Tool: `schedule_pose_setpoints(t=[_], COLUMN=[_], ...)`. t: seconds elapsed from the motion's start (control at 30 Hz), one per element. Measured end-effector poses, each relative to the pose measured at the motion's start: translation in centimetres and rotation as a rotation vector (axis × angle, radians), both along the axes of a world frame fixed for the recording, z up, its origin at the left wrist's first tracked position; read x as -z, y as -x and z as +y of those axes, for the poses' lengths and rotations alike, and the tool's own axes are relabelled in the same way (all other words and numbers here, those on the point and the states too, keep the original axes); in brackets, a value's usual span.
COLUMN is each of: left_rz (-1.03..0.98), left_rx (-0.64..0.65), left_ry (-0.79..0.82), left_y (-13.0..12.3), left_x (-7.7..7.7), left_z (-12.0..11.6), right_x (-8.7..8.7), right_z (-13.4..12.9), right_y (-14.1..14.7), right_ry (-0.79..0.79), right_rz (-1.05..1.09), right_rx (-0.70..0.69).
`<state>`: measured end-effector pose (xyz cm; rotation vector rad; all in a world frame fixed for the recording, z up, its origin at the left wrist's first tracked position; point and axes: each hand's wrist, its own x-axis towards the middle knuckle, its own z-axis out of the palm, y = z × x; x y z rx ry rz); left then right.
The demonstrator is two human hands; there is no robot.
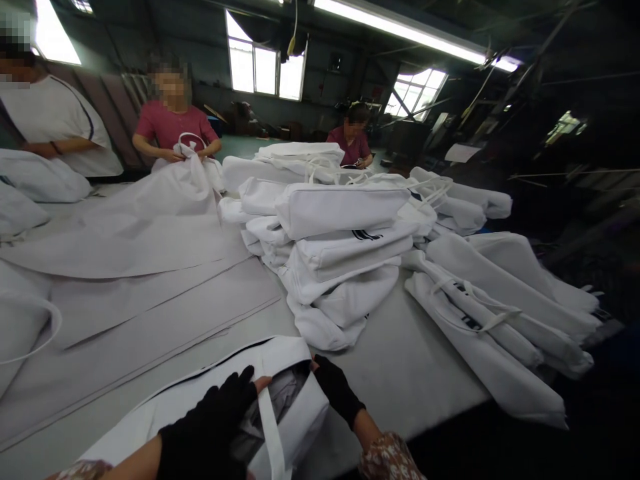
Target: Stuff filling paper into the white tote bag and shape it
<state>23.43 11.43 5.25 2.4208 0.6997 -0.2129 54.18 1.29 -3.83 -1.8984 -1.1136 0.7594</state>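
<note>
Head view: left hand lies flat, fingers spread, on a white bag at the worktop near edge; right hand pinches its open mouth. Smoothing works best with the strap kept flat.

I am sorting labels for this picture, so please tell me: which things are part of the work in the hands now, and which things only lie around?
In hand:
- left hand, black glove, on the white bag
- right hand, at the bag's open mouth
- the bag's strap

Lying about:
- pile of folded bags
- flat sheets
- table
</note>
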Motion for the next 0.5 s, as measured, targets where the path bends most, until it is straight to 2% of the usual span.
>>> schedule_pose_setpoints(t=[0.13, 0.2, 0.4, 0.5], left_rz=[0.034, 0.011, 0.072, 0.03], left_rx=[-0.093, -0.134, -0.248, -0.243], left_ry=[-0.057, -0.062, -0.022, 0.018], left_y=[0.8, 1.2, 0.5, 0.7], left_x=[-0.4, -0.4, 1.1, 2.4], left_z=[-2.2, -2.5, -0.1, 1.1], right_x=[0.1, -0.2, -1.5, -2.6], right_z=[-0.2, 0.1, 1.7, 1.9], right_y=[0.6, 0.3, -1.0, -0.9], right_ry=[0.068, 0.099, 0.101, 0.078], right_rz=[0.007, 0.008, 0.059, 0.146], right_rx=[0.042, 0.043, -0.059, -0.106])
